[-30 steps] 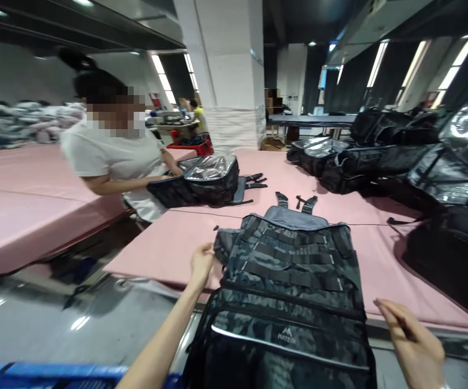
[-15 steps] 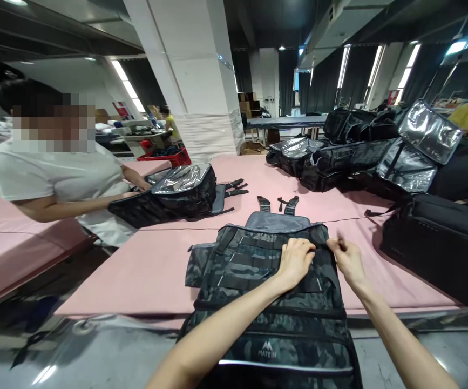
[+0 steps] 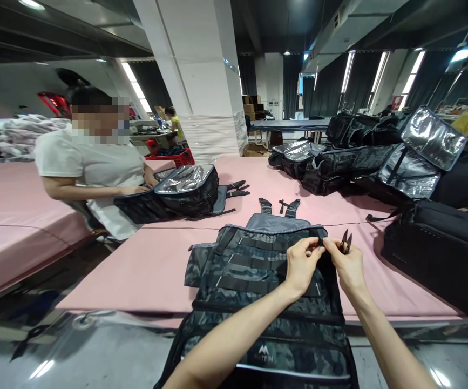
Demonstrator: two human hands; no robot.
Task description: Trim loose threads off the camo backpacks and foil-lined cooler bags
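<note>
A dark camouflage backpack [image 3: 253, 319] lies flat in front of me, its straps pointing away and its lower end reaching past the table's near edge. My left hand [image 3: 302, 265] is closed in a pinch on the bag's top right corner. Beside it, my right hand [image 3: 349, 265] has black thread snips [image 3: 345, 242] in its grip, blades pointing up and slightly apart. The thumb and finger of that same hand meet the bag's edge close to the left fingertips. Exactly what lies between the fingertips is too small to tell.
On the pink table [image 3: 136, 275], a black bag [image 3: 440, 254] lies at right, with a heap of silver-lined bags [image 3: 412, 167] behind it. A co-worker [image 3: 92, 167] at left handles another silver-lined backpack [image 3: 189, 200]. A white pillar [image 3: 201, 81] stands beyond.
My left hand has shifted right and now pinches the corner close to my right fingers. The snips, blurred before, show clearly. The co-worker appears more upright and further right in view.
</note>
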